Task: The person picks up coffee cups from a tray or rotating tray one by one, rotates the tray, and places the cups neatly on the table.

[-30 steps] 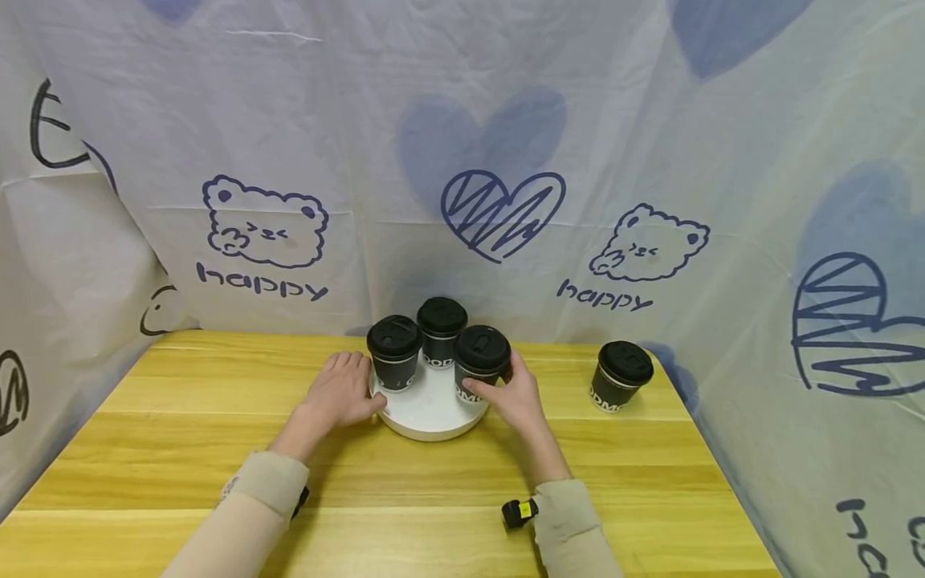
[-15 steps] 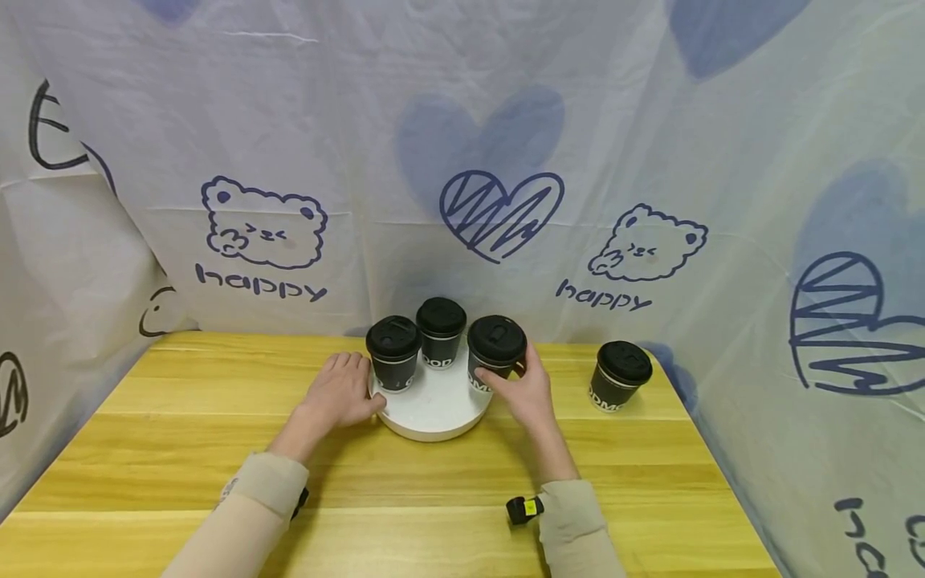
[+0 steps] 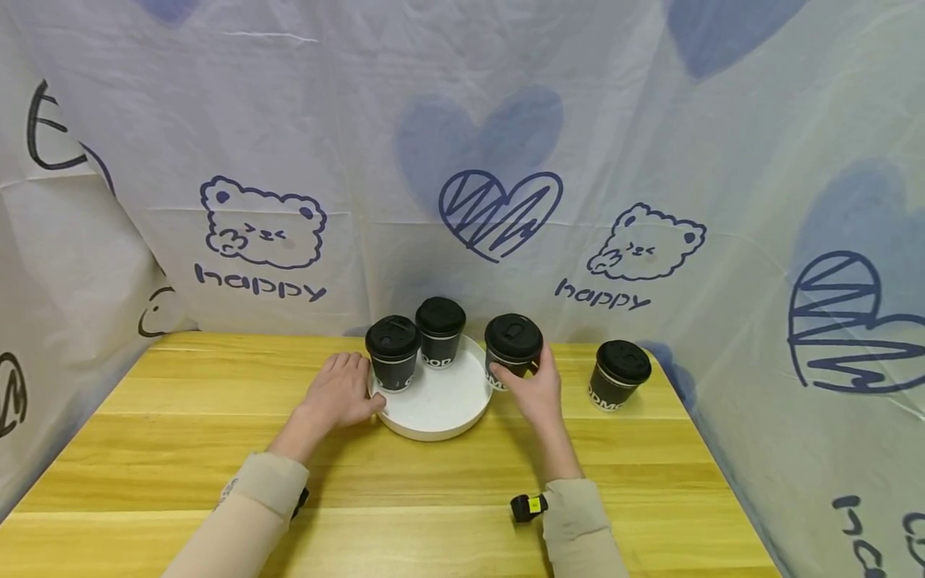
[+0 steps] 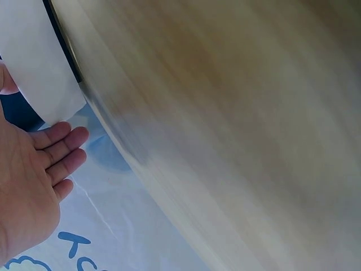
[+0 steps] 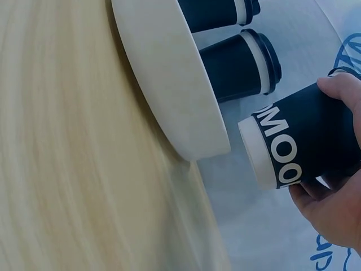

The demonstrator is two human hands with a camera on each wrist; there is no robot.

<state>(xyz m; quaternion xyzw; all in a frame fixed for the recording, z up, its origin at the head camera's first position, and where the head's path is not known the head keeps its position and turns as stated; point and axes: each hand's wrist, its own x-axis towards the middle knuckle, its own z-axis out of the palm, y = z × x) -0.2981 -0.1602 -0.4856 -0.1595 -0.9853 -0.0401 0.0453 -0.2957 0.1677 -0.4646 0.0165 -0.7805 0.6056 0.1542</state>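
Note:
My right hand grips a black paper coffee cup with a black lid, thumb in front and fingers behind. In the right wrist view, this cup is raised, its pale base apart from the tray's edge. Two similar lidded cups, a left one and a rear one, stand upright on a round white tray. My left hand rests against the tray's left side. Its fingers extend loosely along the tray's edge in the left wrist view, with the thumb partly out of frame.
Another lidded coffee cup stands on the wooden table, right of the tray near the table's right edge. A white cloth with hearts and bears hangs close behind the table and along its sides.
My right hand has lifted the coffee cup off the tray and carried it to the right, past the tray's right rim. My left hand, the tray and the other cups have stayed put.

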